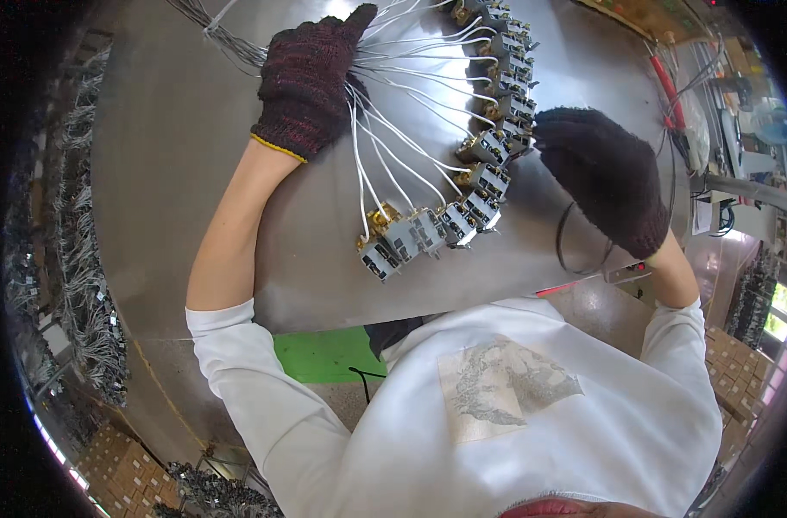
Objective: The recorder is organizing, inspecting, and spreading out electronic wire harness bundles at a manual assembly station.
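Observation:
My left hand (305, 82), in a dark maroon knit glove with a yellow cuff edge, is closed around a bundle of white wires (385, 73), thumb stretched out. From it the wires fan out to a curved row of small grey switch-like blocks (487, 183) with brass-coloured parts, lying on the metal table (342, 293). My right hand (601, 177), in a dark glove, is closed at the outer side of the row, fingertips by one block. What its fingers hold is hidden. A thin black cord (563, 237) loops below that hand.
At the upper left the grey wire bundle (234, 43) is bound with a tie. A red-handled tool (667, 91) lies at the table's right side. Many wired parts (83, 259) hang at the far left; stacked cartons (126, 470) stand at lower left.

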`<state>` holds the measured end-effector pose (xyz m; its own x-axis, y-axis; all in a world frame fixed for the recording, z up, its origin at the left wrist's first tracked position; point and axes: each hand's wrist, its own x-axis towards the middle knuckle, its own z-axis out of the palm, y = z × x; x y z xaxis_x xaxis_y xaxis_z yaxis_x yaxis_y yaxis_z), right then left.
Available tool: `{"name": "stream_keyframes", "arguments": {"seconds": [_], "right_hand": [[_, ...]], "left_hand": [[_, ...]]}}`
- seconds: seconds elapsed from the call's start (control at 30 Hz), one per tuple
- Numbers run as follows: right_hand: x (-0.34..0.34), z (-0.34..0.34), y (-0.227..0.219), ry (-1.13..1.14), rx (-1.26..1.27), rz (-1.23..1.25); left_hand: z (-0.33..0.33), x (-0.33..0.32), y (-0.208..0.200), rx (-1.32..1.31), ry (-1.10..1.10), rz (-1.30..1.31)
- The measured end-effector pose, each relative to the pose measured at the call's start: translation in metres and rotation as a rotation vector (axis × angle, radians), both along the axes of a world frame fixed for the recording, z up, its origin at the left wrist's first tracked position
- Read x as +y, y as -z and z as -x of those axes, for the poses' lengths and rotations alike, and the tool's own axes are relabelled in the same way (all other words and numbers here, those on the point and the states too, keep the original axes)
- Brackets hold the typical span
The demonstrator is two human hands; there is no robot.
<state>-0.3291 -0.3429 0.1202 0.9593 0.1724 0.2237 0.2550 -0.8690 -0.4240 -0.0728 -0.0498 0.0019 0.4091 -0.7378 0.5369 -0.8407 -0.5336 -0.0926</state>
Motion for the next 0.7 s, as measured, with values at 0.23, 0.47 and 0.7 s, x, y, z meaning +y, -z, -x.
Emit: {"name": "stream_keyframes", "arguments": {"seconds": [0.23,0.47,0.7], "right_hand": [[-0.015,-0.015,-0.004,-0.203,-0.058,0.262],[-0.007,-0.024,-0.007,-0.026,-0.100,0.190],[0.009,-0.029,0.003,0.032,-0.103,0.066]], "left_hand": [[0.002,0.002,-0.004,0.057,-0.064,-0.050],[0.018,-0.006,-0.019,0.041,-0.238,-0.072],[0.024,-0.015,-0.029,0.189,-0.340,-0.160]]}}
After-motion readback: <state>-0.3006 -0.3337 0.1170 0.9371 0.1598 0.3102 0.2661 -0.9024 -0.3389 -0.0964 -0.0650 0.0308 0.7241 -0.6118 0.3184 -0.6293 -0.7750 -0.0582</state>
